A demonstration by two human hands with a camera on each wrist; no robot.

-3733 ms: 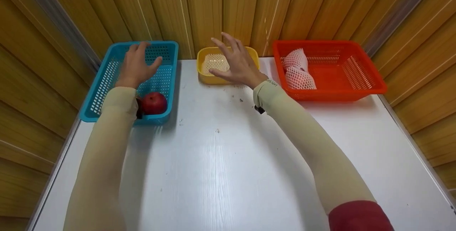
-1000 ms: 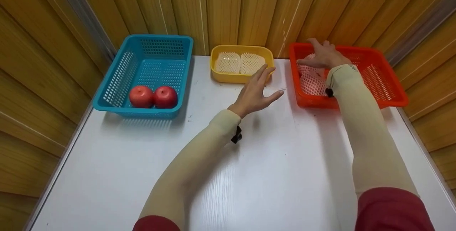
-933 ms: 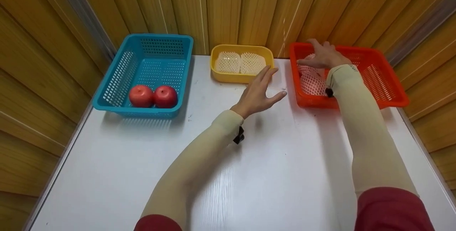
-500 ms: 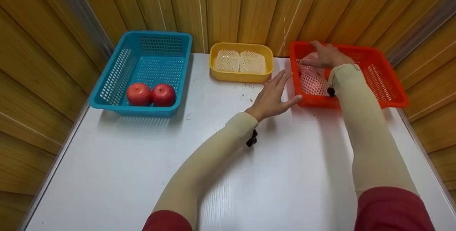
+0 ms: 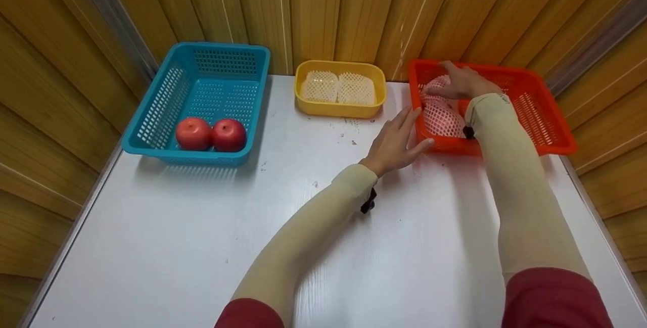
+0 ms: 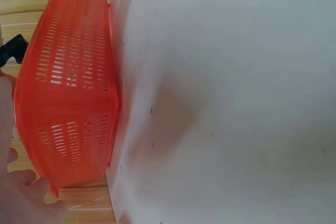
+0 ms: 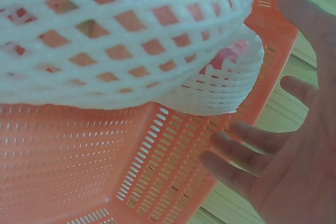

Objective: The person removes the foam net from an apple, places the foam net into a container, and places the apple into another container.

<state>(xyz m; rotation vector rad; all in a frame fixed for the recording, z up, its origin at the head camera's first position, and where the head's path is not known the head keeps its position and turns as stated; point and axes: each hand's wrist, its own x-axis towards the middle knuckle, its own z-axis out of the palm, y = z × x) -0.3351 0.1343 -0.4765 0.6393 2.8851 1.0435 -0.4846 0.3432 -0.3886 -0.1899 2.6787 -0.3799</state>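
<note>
My right hand [image 5: 467, 83] hangs over the left end of the red basket [image 5: 548, 93], fingers spread and thumb apart. Under it lie foam fruit nets [image 5: 444, 118], white with pinkish red showing through the mesh. In the right wrist view the nearer foam net [image 7: 121, 51] fills the upper left, and the right hand [image 7: 294, 150] is off to its right, grasping nothing. My left hand [image 5: 391, 146] is at the basket's front left corner, fingers extended close to the rim. The left wrist view shows the left hand [image 6: 26, 198] beside the basket's outer wall [image 6: 73, 51].
A blue basket [image 5: 258, 90] with two red apples [image 5: 229, 135] stands at the left. Between the baskets is a small yellow basket [image 5: 336, 109] holding two pale foam nets [image 5: 356, 89]. Wooden panels [image 5: 313, 9] wall in the white table [image 5: 177, 237].
Over the last second my left hand slid right to the red basket's corner; the right hand barely moved. Earlier, the left was over the blue basket and the right near the yellow one.
</note>
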